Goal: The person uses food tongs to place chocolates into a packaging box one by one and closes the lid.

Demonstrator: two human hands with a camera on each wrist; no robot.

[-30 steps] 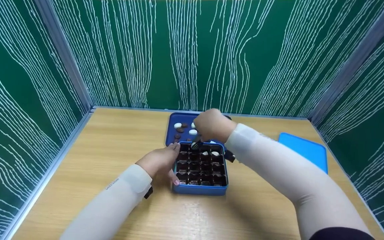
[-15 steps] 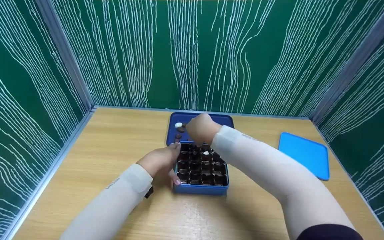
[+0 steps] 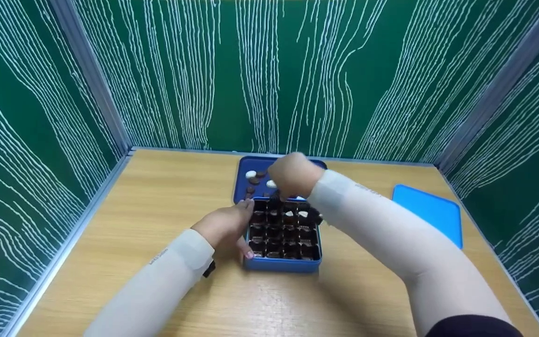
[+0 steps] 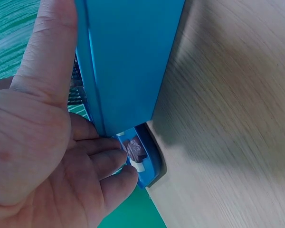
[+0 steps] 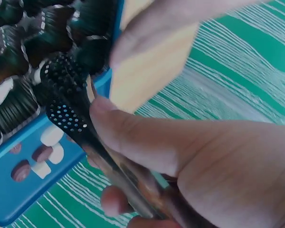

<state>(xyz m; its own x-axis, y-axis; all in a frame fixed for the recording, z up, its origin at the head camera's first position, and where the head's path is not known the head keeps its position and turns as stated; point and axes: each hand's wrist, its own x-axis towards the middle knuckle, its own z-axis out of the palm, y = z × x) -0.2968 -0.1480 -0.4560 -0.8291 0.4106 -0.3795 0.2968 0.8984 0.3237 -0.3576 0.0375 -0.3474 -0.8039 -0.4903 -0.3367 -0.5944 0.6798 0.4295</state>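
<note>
On the table stands a blue square box (image 3: pixel 282 266) with a brown compartment insert (image 3: pixel 291 235). My left hand (image 3: pixel 222 225) holds its left side, thumb at the near corner and fingers at the far corner (image 4: pixel 52 142). My right hand (image 3: pixel 296 175) grips tongs (image 5: pixel 121 173) with black perforated heads, above the far rows. The heads look apart. A white piece (image 5: pixel 38 74) peeks out beside one head; I cannot tell whether they touch. Two white pieces, one a white piece (image 3: pixel 302 214) on the right, sit in the second row from the back.
Behind the box lies a dark blue tray (image 3: pixel 241 164) with several white and brown chocolate-like pieces (image 3: pixel 254 180). A light blue lid (image 3: pixel 426 213) lies to the right on the wooden table (image 3: pixel 171 187). Green walls with white lines enclose the back and sides.
My right hand with the tongs first moved left over the box, then shifted back right and slightly away. The left hand and the box have stayed in place.
</note>
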